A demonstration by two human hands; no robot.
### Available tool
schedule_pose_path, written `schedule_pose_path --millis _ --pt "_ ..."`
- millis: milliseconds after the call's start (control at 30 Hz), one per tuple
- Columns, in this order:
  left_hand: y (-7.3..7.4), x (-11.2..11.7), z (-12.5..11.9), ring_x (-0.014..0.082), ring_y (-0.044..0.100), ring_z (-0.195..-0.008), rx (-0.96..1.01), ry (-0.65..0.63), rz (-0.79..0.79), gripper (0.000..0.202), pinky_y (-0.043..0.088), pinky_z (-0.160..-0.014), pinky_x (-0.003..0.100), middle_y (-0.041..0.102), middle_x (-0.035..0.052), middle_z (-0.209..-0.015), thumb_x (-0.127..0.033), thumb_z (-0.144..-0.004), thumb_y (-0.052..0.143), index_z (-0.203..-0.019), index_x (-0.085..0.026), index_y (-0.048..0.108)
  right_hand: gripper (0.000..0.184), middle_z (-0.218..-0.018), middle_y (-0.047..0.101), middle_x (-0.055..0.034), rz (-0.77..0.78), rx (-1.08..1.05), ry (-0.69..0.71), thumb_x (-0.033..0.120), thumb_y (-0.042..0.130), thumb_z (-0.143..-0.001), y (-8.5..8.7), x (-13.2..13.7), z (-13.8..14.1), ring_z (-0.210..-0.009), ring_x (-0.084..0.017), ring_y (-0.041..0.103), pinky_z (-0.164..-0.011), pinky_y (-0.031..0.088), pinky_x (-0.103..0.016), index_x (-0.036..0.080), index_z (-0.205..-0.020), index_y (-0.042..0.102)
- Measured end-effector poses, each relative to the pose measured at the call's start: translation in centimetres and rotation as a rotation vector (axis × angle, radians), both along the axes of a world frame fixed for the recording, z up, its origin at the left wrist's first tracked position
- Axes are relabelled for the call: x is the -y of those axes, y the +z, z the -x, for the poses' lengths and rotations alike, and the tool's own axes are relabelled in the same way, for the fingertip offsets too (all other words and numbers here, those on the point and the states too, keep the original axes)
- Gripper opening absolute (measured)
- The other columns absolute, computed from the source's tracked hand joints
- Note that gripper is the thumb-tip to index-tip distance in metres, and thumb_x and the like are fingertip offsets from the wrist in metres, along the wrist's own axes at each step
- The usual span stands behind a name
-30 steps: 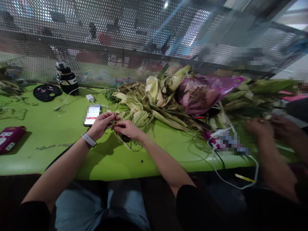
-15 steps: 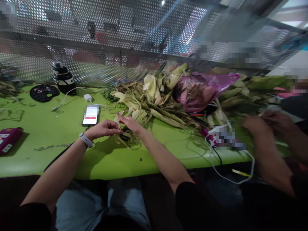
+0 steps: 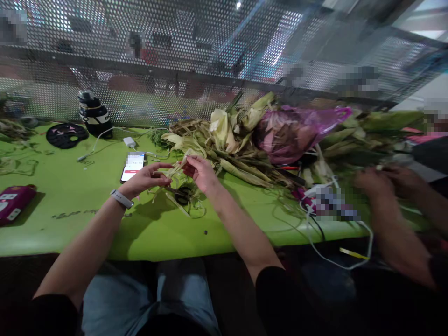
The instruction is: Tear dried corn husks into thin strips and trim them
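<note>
My left hand [image 3: 147, 180], with a pale watch on the wrist, is closed with its fingertips at thin strips of corn husk [image 3: 170, 173]. My right hand [image 3: 202, 173] pinches a pale piece of the husk between thumb and fingers, a short way to the right. Just below the hands, black-handled scissors [image 3: 184, 193] lie on the green table [image 3: 168, 238] among loose husk strips, partly covered. Behind my hands is a heap of dried corn husks [image 3: 220, 128]. A phone [image 3: 131, 169] with a lit screen lies behind my left hand, partly hidden by it.
A pink plastic bag [image 3: 283, 135] sits on the husks. To the left are a dark bottle [image 3: 94, 114], a black palette-shaped piece [image 3: 66, 135] and a maroon power strip [image 3: 16, 203]. White cables [image 3: 350, 266] loop over the table's front edge. Another person's hands [image 3: 380, 182] work at right.
My hands have moved slightly apart, the right one turning upward with the husk piece. The scissors between them show more clearly. My left hand has shifted back, covering part of the phone.
</note>
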State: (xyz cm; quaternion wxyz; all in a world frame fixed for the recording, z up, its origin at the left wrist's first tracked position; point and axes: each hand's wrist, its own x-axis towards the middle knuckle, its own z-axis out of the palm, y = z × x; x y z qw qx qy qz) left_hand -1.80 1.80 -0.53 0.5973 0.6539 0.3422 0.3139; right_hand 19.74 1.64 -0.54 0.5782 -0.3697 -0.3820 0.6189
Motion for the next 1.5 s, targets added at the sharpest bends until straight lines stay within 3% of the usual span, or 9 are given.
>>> schedule_pose_path --millis 233,400,600,800,933,1033,1133,1233,1500 --pt "-0.3 0.0 -0.4 0.0119 0.066 -0.070 0.121 0.167 0.056 0.056 0.050 -0.065 0.023 0.068 -0.0009 -0.073 -0.027 -0.069 0.081 -0.117 -0.015 0.054 0.022 -0.070 0.070 0.0040 -0.019 -0.046 -0.081 0.032 0.074 -0.069 -0.1 -0.3 0.2 -0.063 -0.012 0.064 -0.061 0.050 -0.025 0.021 -0.077 0.057" --pt "-0.4 0.1 -0.6 0.0071 0.057 -0.057 0.087 0.211 0.139 0.045 0.030 -0.042 0.016 0.068 0.0031 -0.079 -0.032 -0.069 0.081 -0.102 -0.015 0.056 0.023 -0.069 0.070 0.0040 -0.083 -0.067 -0.042 0.034 0.073 -0.071 -0.3 -0.3 0.4 -0.062 -0.012 0.064 -0.060 0.050 -0.024 0.022 -0.078 0.055" --pt "-0.1 0.3 -0.8 0.0029 0.039 -0.048 0.137 0.211 0.158 0.024 0.024 -0.043 0.016 0.053 -0.0039 -0.062 -0.029 -0.073 0.075 -0.084 -0.014 0.061 0.025 -0.071 0.070 0.0027 -0.153 -0.065 0.046 0.037 0.073 -0.073 -0.8 -0.3 0.8 -0.070 -0.013 0.067 -0.068 0.052 -0.025 0.022 -0.079 0.055" --pt "0.2 0.7 -1.1 0.0047 0.038 -0.050 0.133 0.216 0.088 0.020 0.024 -0.046 0.020 0.051 -0.0035 -0.064 -0.029 -0.072 0.074 -0.083 -0.015 0.064 0.022 -0.066 0.067 0.0038 -0.013 -0.080 0.021 0.032 0.072 -0.072 -0.8 -0.3 0.9 -0.061 -0.010 0.062 -0.061 0.050 -0.022 0.021 -0.083 0.056" --pt "0.2 0.9 -1.2 0.0065 0.046 -0.059 0.103 0.208 -0.002 0.023 0.033 -0.054 0.020 0.057 -0.0016 -0.071 -0.032 -0.073 0.076 -0.084 -0.015 0.065 0.038 -0.060 0.064 0.0002 0.089 -0.047 0.107 0.055 0.061 -0.078 -0.4 0.0 0.6 -0.056 -0.013 0.059 -0.057 0.047 -0.025 0.018 -0.086 0.061" --pt "-0.2 0.8 -1.3 0.0102 0.056 -0.073 0.088 0.163 -0.052 0.027 0.042 -0.068 0.023 0.063 0.0013 -0.080 -0.035 -0.072 0.077 -0.085 -0.015 0.066 0.048 -0.054 0.059 0.0010 0.035 0.133 0.177 0.064 0.061 -0.075 -0.5 0.2 0.5 -0.051 -0.011 0.052 -0.053 0.040 -0.024 0.016 -0.082 0.065" --pt "-0.5 0.8 -1.4 0.0136 0.059 -0.079 0.056 0.128 -0.044 0.030 0.045 -0.076 0.028 0.066 0.0035 -0.084 -0.038 -0.070 0.079 -0.085 -0.015 0.065 0.039 -0.052 0.054 0.0044 -0.081 0.315 0.187 0.055 0.072 -0.069 -0.7 0.4 0.7 -0.049 -0.008 0.042 -0.053 0.033 -0.023 0.017 -0.075 0.067" --pt "-0.6 0.8 -1.5 0.0141 0.060 -0.081 0.034 0.106 -0.053 0.031 0.045 -0.078 0.029 0.067 0.0041 -0.086 -0.038 -0.070 0.079 -0.085 -0.015 0.065 0.033 -0.060 0.056 0.0051 -0.090 0.333 0.180 0.042 0.081 -0.060 -0.9 0.5 1.2 -0.051 -0.006 0.039 -0.053 0.029 -0.024 0.016 -0.074 0.066" --pt "-0.5 0.9 -1.6 0.0110 0.054 -0.070 0.019 0.159 -0.058 0.040 0.040 -0.064 0.024 0.064 0.0012 -0.082 -0.035 -0.074 0.074 -0.109 -0.017 0.064 0.028 -0.064 0.058 0.0054 -0.118 0.269 0.067 0.034 0.081 -0.056 -1.0 0.5 1.5 -0.061 -0.007 0.047 -0.063 0.036 -0.024 0.017 -0.069 0.064"
